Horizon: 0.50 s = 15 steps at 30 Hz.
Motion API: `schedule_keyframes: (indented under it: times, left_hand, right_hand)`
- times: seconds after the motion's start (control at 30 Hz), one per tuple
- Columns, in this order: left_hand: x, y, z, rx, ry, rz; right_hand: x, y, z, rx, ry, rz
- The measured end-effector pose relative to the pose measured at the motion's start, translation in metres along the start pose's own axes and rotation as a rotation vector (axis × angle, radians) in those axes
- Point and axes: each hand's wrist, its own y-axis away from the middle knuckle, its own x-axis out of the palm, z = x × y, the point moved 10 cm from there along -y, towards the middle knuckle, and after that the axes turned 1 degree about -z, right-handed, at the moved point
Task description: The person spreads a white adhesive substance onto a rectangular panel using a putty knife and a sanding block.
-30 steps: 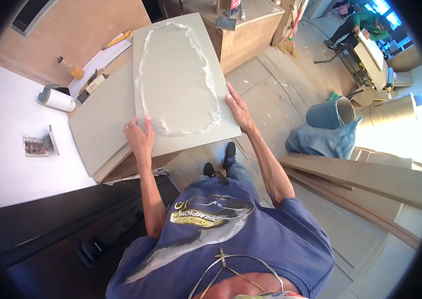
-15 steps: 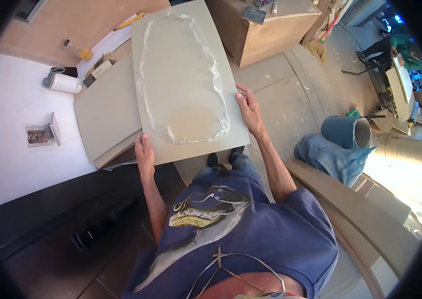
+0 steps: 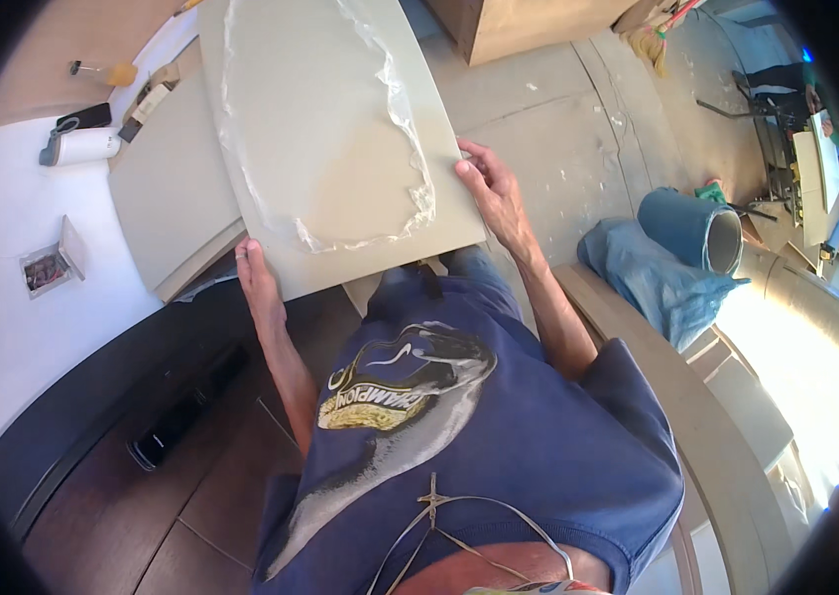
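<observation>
I hold a large pale grey-green panel (image 3: pixel 330 129) in front of me, its face partly covered by a loose sheet of clear plastic film (image 3: pixel 395 109). My left hand (image 3: pixel 256 278) grips the panel's near left corner from below. My right hand (image 3: pixel 489 188) clasps its right edge, fingers on top. A second panel of the same colour (image 3: pixel 167 208) lies underneath, on a stack to the left.
A white counter (image 3: pixel 3 248) at left carries a small open box (image 3: pixel 48 268), a white roll (image 3: pixel 82 147) and small tools. Dark flooring (image 3: pixel 122 476) lies below. A blue bucket (image 3: pixel 692 228) and blue bag (image 3: pixel 648 278) sit right, beside long boards (image 3: pixel 697 416).
The panel has come closer and higher in view, lifted off the stack. My left hand has slid from its top face to the near corner; my right stays on the right edge.
</observation>
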Motion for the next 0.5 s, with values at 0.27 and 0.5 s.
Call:
schedule_keyframes:
  times: [0.27, 0.5]
  left_hand:
    - [-0.002, -0.003, 0.007, -0.017, -0.015, 0.026]
    - [-0.004, -0.001, 0.009, -0.024, -0.050, 0.044]
  right_hand:
    - [0.003, -0.039, 0.007, 0.021, 0.109, 0.068]
    - [-0.013, 0.071, -0.010, 0.119, 0.131, 0.221]
